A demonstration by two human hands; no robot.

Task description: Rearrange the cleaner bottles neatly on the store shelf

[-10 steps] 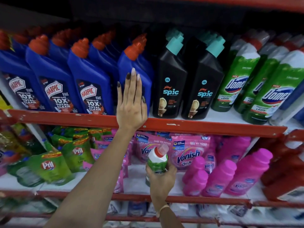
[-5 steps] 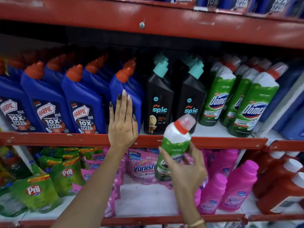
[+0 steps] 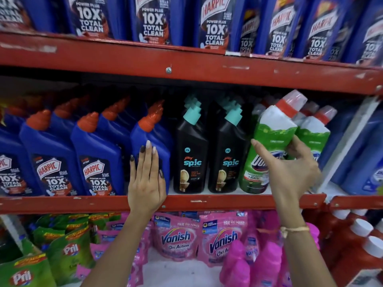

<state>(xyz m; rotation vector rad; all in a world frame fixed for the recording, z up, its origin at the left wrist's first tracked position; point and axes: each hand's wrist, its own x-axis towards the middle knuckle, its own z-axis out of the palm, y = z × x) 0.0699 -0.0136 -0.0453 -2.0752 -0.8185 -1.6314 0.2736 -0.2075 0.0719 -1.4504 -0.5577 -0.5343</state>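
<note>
My right hand (image 3: 290, 172) grips a green and white Domex bottle (image 3: 267, 141) with a red cap, at the front of the middle shelf (image 3: 228, 200), just right of two black Spic bottles (image 3: 190, 154). Its base is at the shelf surface, in front of other Domex bottles (image 3: 313, 131). My left hand (image 3: 147, 179) lies flat, fingers together, against the rightmost blue Harpic bottle (image 3: 149, 141) in a row of Harpic bottles (image 3: 51, 158) on the same shelf.
The red top shelf (image 3: 186, 65) carries more blue Harpic bottles (image 3: 153, 19). Below are green Pril pouches (image 3: 68, 249), pink Vanish pouches (image 3: 176, 237), pink bottles (image 3: 265, 264) and red bottles (image 3: 352, 245). Blue bottles (image 3: 360, 154) stand at the far right.
My right hand has lifted the Domex bottle from the lower shelf level up and to the right, into the middle shelf beside the Spic bottles. My left hand stays on the Harpic bottle.
</note>
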